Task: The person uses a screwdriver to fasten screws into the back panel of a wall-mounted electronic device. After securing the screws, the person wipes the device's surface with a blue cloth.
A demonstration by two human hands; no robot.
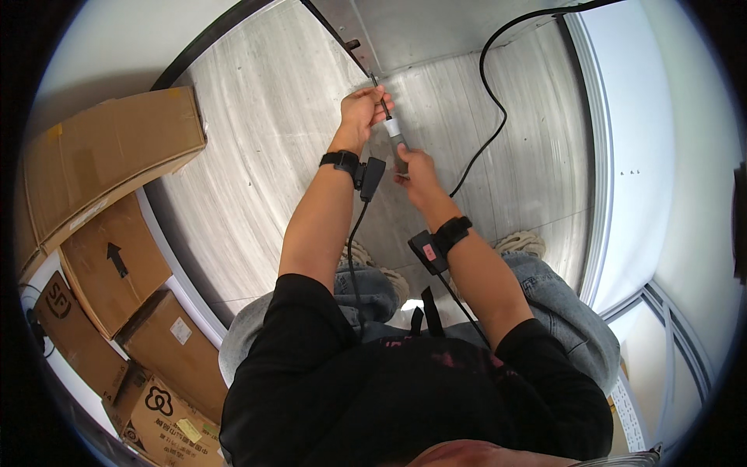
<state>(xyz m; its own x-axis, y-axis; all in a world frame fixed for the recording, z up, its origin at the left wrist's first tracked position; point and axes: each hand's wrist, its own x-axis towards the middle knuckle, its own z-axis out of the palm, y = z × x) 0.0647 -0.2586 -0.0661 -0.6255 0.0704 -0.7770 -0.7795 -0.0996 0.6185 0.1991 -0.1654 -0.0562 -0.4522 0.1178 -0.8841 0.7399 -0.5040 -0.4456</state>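
My right hand (420, 173) wraps round the grey handle of a screwdriver (392, 128), which has a white collar and a thin dark shaft. Farther up the tool, my left hand (361, 113) has its thumb and forefinger closed on the shaft, the other fingers loosely curled. The shaft points away from me to the lower corner of a grey metal panel (420, 35), where a dark strip (333, 33) meets it. Whether the tip sits in a screw is too small to tell. A small dark fitting (352, 45) sticks out near that corner.
Cardboard boxes (117, 156) are stacked along the left. A black cable (484, 70) loops across the wood-look floor (257, 124) to my right. White door-like framing (595, 156) stands at the right. Both wrists carry strapped black devices (373, 179) with trailing cables.
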